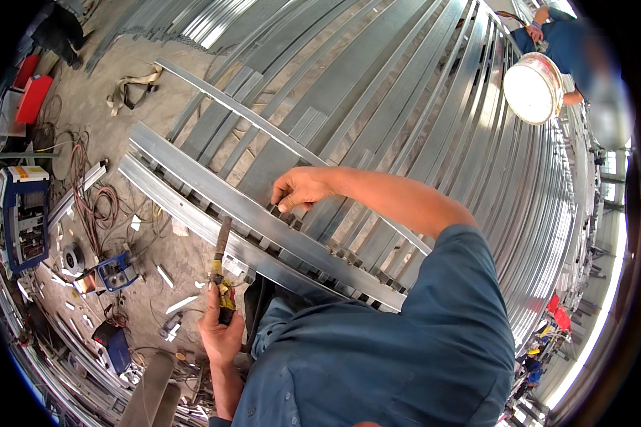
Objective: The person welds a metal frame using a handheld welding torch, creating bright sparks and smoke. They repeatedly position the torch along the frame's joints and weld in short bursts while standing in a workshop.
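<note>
My left hand [221, 334] is closed around a tool with a yellow-and-black body [226, 302] and a long brown-grey stem; its exact kind is unclear. The stem's tip rests over or beside the nearer long metal rail [192, 219]. My right arm reaches across to the farther metal rail [214, 181]. There, my right hand [300, 188] has its fingers pinched at a small dark block [275, 210] on the rail's far side. More small dark blocks [296, 224] sit along that side, and short crosspieces [263, 242] show between the two rails.
Long metal profiles [420, 92] lie side by side beyond the rails, crossed by a thin bar [263, 122]. Cables [107, 206], blue machines [27, 220] and scraps [181, 304] are on the floor at left. A co-worker [573, 43] holds a white bucket [533, 89] at far right.
</note>
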{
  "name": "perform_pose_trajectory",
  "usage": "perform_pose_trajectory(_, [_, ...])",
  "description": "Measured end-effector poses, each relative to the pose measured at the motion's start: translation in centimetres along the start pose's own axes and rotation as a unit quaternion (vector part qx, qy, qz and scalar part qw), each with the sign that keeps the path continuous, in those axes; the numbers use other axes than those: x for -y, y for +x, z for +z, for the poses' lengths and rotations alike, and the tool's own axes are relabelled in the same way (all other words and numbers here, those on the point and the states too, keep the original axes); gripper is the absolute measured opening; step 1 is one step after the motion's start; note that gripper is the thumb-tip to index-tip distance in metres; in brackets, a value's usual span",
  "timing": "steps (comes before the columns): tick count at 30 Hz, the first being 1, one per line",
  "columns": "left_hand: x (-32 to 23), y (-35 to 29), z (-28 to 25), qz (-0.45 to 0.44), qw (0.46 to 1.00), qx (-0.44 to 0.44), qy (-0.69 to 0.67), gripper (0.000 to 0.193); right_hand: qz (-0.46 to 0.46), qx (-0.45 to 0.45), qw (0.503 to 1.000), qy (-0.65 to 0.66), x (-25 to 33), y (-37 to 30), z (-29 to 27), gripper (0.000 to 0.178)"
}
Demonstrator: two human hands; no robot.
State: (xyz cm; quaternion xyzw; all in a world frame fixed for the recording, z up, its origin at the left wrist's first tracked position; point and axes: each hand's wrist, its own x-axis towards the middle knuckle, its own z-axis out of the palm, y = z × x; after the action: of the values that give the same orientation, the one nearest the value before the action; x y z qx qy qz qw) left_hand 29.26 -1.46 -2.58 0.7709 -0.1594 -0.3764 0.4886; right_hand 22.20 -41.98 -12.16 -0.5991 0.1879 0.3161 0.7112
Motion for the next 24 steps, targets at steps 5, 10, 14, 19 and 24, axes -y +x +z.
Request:
perform_pose_trajectory(5, [-0.5, 0.0, 0.6, 0.032, 0.999, -0.001, 0.011, 0.079, 0.005, 0.005, 1.0, 0.01, -0.2, 0.2, -0.1, 0.037])
perform_pose_trajectory(10, [-0.1, -0.2, 0.6, 0.06, 0.998, 0.013, 0.023, 0.08, 0.016, 0.014, 1.0, 0.015, 0.3, 0.1, -0.2, 0.039])
perform_pose_trajectory(14, [-0.2, -0.2, 0.8, 0.073, 0.995, 0.025, 0.059, 0.079, 0.029, 0.008, 1.0, 0.002, 1.2, -0.6, 0.1, 0.037])
perform_pose_trajectory(19, [-1.2, 0.0, 1.6, 0.076, 0.994, 0.041, 0.069, 0.075, 0.028, 0.0, 0.999, -0.018, 1.8, -0.8, 0.4, 0.035])
perform_pose_trajectory(24, [-2.4, 0.1, 1.8, 0.072, 0.991, 0.071, 0.085, 0.073, 0.026, 0.007, 1.0, -0.015, 1.5, -0.6, 0.2, 0.033])
